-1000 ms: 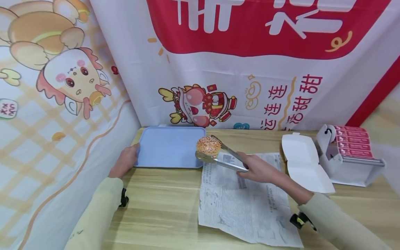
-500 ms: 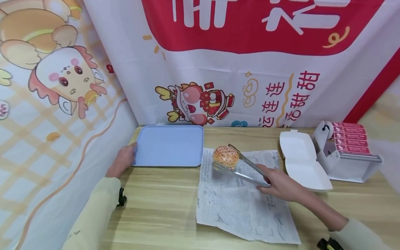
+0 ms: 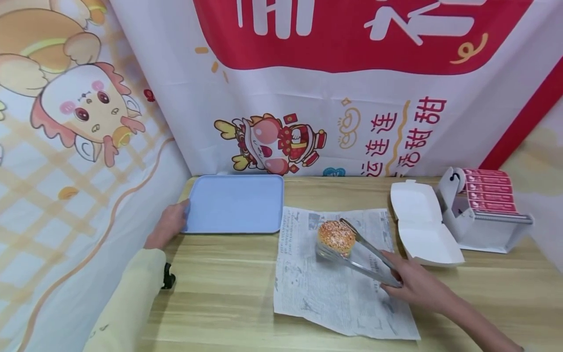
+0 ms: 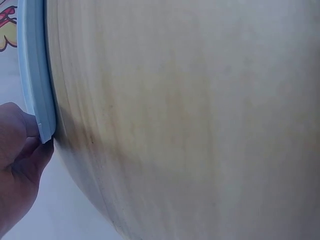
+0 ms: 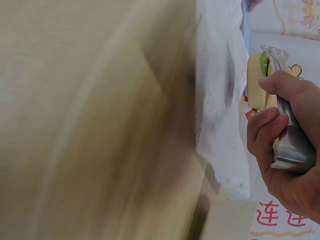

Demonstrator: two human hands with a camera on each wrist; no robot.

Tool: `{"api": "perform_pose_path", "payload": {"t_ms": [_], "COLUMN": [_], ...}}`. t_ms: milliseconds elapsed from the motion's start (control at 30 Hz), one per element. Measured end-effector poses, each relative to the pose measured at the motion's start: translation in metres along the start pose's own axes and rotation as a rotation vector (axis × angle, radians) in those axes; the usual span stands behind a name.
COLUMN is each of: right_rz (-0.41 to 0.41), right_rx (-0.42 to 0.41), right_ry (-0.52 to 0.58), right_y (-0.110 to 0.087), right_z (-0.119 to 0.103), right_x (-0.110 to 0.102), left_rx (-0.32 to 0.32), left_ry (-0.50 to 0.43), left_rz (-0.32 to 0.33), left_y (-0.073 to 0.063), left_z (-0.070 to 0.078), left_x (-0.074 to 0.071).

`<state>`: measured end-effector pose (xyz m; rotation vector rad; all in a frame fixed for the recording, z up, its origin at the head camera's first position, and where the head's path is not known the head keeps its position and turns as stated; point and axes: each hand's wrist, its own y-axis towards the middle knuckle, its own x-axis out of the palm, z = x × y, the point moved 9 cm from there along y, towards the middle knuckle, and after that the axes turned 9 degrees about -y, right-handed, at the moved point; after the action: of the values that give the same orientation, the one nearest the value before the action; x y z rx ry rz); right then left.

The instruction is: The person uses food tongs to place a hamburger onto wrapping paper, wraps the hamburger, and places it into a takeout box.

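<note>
My left hand (image 3: 169,222) grips the left edge of a light blue tray (image 3: 235,203) at the back left of the table. In the left wrist view, the thumb and fingers pinch the corner of the tray (image 4: 36,65). My right hand (image 3: 415,281) holds metal tongs (image 3: 367,270). Between the tongs' ends is a hamburger (image 3: 337,235) with a sesame bun, over the printed paper sheet (image 3: 303,288). Something green shows between the bun halves of the hamburger (image 5: 256,90) in the right wrist view.
An open white clamshell box (image 3: 426,239) lies right of the paper. Beside it stands a white dispenser (image 3: 488,234) with a roll of red labels (image 3: 488,190). Printed cloth walls (image 3: 343,88) close off the table's back and left side.
The right hand, tongs and hamburger have moved right and toward the near side, from the tray's right edge to over the middle of the paper. The left hand keeps its grip on the tray.
</note>
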<state>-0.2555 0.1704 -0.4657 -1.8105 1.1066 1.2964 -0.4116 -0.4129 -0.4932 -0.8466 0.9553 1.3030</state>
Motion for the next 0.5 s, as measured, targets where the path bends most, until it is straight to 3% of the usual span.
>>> {"api": "perform_pose_path", "payload": {"t_ms": [333, 500], "right_rz": [0.054, 0.029], "right_rx": [-0.051, -0.035], "right_ry": [-0.021, -0.010], "right_y": [-0.020, -0.023], "right_z": [0.005, 0.009], "right_x": [0.012, 0.019], "left_rx": [-0.035, -0.028], "left_ry": [-0.003, 0.000], "left_rz": [-0.030, -0.035], "left_y": [0.000, 0.001], "left_z": [-0.001, 0.001], "left_x": [-0.001, 0.000]}}
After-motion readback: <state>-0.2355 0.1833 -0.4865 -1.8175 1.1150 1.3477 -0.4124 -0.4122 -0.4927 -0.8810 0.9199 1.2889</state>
